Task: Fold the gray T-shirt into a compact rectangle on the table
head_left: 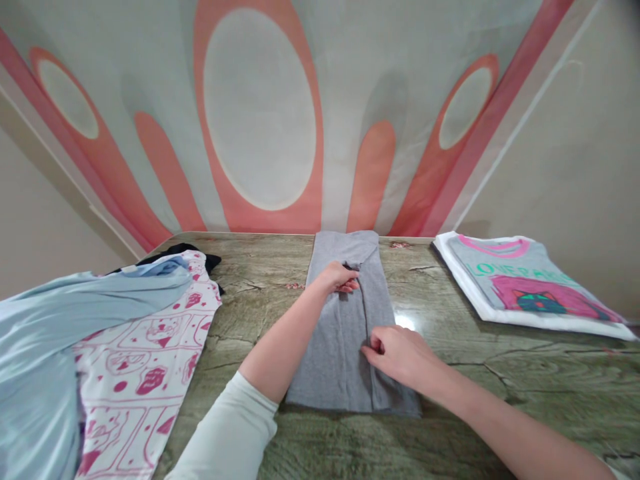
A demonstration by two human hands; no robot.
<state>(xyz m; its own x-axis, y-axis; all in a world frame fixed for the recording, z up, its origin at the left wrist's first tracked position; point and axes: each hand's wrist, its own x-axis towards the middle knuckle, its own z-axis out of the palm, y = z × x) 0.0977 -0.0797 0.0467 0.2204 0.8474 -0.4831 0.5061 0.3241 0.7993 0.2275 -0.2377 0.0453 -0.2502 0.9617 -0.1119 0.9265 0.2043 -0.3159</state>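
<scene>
Grey garment is lying folded into a long, narrow strip at the centre of the frame, its far end reaching the back edge of the wood-patterned desk, its wider near end spreading toward the lower centre. A lengthwise fold edge is running down it, with creases beside it.

Left hand is working on the upper part of the strip, fingers curling; its grip is pinching fabric beside a small dark gap. A pale sleeve is covering part of that arm, lower centre-left.

Right hand is coming in from the lower right; its grip is pinching the fold edge, thumb and forefinger close together, on the right side of the strip's nearer half.

Left of frame: light blue garment is draping loosely over a white garment with magenta print. Black fabric is showing behind them, near the desk's back edge.

Right of frame: grey T-shirt is lying flat on white fabric, showing a pink collar, green lettering and a dark green cat on a pink panel.

Top of frame: a pale wall covering with coral-ringed ovals is rising behind the desk. Glare is shining just right of the grey strip.
</scene>
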